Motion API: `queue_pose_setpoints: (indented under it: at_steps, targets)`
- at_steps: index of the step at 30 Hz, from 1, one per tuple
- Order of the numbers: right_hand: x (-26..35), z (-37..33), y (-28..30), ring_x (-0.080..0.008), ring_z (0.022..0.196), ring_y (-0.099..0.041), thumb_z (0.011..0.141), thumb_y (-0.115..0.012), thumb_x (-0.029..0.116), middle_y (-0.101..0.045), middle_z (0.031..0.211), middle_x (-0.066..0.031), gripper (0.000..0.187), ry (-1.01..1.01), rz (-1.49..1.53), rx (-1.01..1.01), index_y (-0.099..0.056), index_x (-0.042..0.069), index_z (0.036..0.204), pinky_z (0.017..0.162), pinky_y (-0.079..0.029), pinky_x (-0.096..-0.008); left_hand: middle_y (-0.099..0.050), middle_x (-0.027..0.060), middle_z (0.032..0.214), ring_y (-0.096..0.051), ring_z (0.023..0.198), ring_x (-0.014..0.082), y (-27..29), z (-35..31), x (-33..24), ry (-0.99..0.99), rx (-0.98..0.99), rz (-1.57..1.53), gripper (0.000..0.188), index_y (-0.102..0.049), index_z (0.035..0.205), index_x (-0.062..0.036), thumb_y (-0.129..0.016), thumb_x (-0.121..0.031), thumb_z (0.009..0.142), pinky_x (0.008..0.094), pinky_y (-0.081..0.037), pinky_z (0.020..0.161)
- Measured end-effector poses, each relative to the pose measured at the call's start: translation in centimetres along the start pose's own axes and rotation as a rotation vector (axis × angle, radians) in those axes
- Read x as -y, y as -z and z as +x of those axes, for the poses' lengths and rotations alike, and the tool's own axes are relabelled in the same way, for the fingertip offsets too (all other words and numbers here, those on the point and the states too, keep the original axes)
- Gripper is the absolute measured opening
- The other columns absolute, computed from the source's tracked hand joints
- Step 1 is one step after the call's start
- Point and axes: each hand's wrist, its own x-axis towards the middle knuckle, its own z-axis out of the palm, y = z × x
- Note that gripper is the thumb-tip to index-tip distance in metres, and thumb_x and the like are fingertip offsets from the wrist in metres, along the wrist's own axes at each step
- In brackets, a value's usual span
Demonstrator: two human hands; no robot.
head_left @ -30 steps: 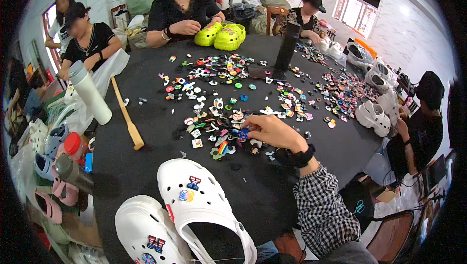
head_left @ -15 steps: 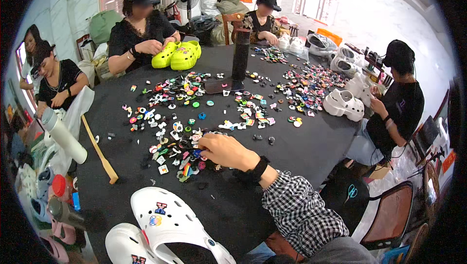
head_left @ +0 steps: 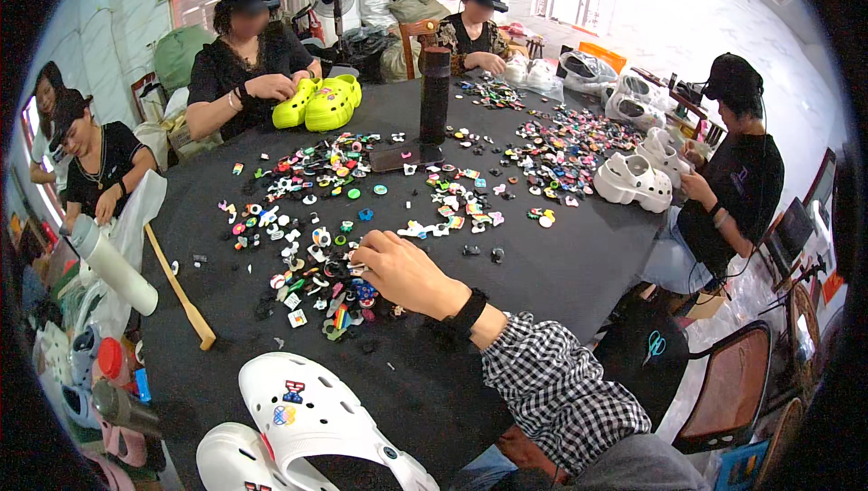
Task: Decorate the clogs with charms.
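Observation:
My right hand (head_left: 409,276), in a checked sleeve with a black wristband, reaches over a pile of small colourful shoe charms (head_left: 340,317). Its fingers are bent and held together, tips down at the pile's right part; what they pinch, if anything, is hidden. My left hand is out of view. Close to me at the lower edge are two white clogs. The nearer-to-middle clog (head_left: 316,410) carries two charms on its top, one dark blue and red, one yellow and blue. The other white clog (head_left: 226,455) is partly cut off and also bears a charm.
A wooden stick (head_left: 183,292) and a pale bottle (head_left: 113,260) are at left. Beyond my hand stands a dark cylinder on a flat base (head_left: 435,98). Co-workers sit around the black table, with green clogs (head_left: 331,104), white clogs (head_left: 633,182) and more charm heaps (head_left: 570,152).
My right hand has shifted slightly up and left over the charms, its fingers staying bent. The whole view has moved a little; the clogs near me lie as before.

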Motion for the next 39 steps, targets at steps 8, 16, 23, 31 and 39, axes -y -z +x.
queue_pose_setpoints:
  at_steps: [8,16,23,31,39]
  targets:
    - [0.7,-0.3,0.6,-0.0315,0.099,-0.059,0.082,-0.062,0.006,-0.058,0.106,-0.0114,0.021,0.14,0.116,0.236,-0.063,0.006,0.102,0.085,-0.05,-0.0402,-0.061,0.0293,0.111,-0.061,0.098,0.0409,1.7,-0.1,0.4,-0.032,-0.016,0.105,0.028,-0.059,0.115,0.0083,-0.059,-0.007,0.091,0.0445,-0.051,0.085]
    - [0.5,0.1,1.4,-0.0312,0.087,-0.061,0.085,-0.057,0.008,-0.059,0.094,-0.0115,0.009,-0.072,0.081,0.234,-0.062,0.004,0.091,0.076,-0.051,-0.0412,-0.061,0.029,0.11,-0.061,0.097,0.0405,3.1,-0.2,0.9,-0.06,-0.025,0.193,0.028,-0.059,0.115,0.0081,-0.059,-0.007,0.091,0.0441,-0.052,0.084]
    - [-0.8,1.6,4.3,-0.0282,0.078,-0.064,0.084,-0.06,0.006,-0.065,0.085,-0.0129,0.01,-0.077,0.236,0.031,-0.066,0.001,0.09,0.07,-0.05,-0.0365,-0.061,0.0286,0.109,-0.062,0.097,0.0401,3.4,-0.7,0.5,-0.059,-0.04,0.227,0.027,-0.06,0.114,0.0079,-0.059,-0.007,0.091,0.0437,-0.052,0.084]
    - [2.2,8.1,6.7,-0.0295,0.084,-0.065,0.084,-0.057,0.007,-0.067,0.09,-0.0144,0.015,0.03,0.176,0.08,-0.065,-0.001,0.093,0.075,-0.051,-0.0377,-0.062,0.0283,0.109,-0.062,0.096,0.0396,4.3,-1.0,0.3,-0.082,-0.035,0.257,0.027,-0.06,0.114,0.0077,-0.059,-0.007,0.091,0.0433,-0.052,0.083]
    - [-2.0,5.3,-3.0,-0.0339,0.099,-0.062,0.076,-0.067,0.014,-0.063,0.106,-0.0166,0.031,-0.084,0.073,0.343,-0.066,0.01,0.107,0.086,-0.05,-0.0417,-0.062,0.0279,0.108,-0.062,0.095,0.0392,3.7,-0.8,0.6,-0.125,-0.046,0.287,0.026,-0.06,0.113,0.0075,-0.058,-0.007,0.092,0.0428,-0.052,0.083]
